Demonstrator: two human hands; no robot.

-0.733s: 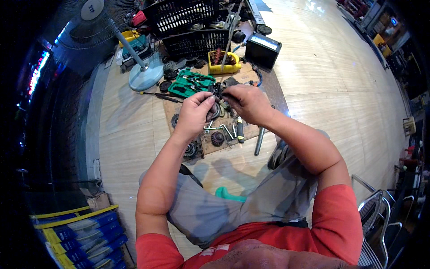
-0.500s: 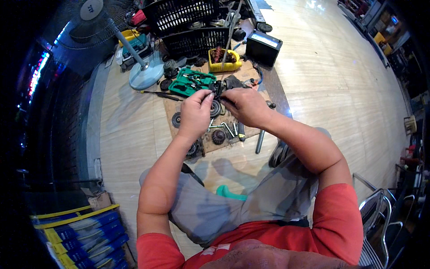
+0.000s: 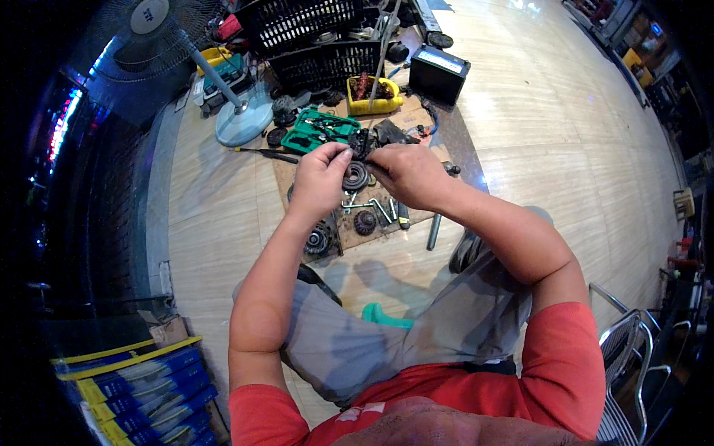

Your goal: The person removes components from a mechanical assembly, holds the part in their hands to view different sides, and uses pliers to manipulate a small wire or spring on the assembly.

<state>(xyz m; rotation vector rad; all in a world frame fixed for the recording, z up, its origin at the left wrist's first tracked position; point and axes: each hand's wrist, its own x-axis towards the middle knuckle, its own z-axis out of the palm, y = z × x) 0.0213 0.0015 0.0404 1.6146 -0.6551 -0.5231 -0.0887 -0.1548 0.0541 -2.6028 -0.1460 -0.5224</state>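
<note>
My left hand (image 3: 320,178) is closed, thumb against the fingertips, over the brown work board (image 3: 294,197). Close on its right, my right hand (image 3: 409,175) is also closed, knuckles up, its fingertips turned toward the left hand. What either pinches is too small or hidden to make out. A dark mechanical part (image 3: 362,140) shows just beyond the fingertips. Below the gap between my hands lies a round ringed metal part (image 3: 356,176). Nearer me are a toothed gear (image 3: 364,222), bent hex keys (image 3: 381,209) and a tool with a black and yellow handle (image 3: 403,215).
Beyond my hands sit an open green tool case (image 3: 316,131), a yellow container (image 3: 387,105) of parts, black crates (image 3: 327,70) and a black battery (image 3: 440,76). A pedestal fan (image 3: 236,111) stands at far left. A metal bar (image 3: 433,232) lies near my right knee.
My left hand has shifted slightly left, with its fingers tilted a little differently. The right hand stays nearly in place. The whole view has moved slightly.
</note>
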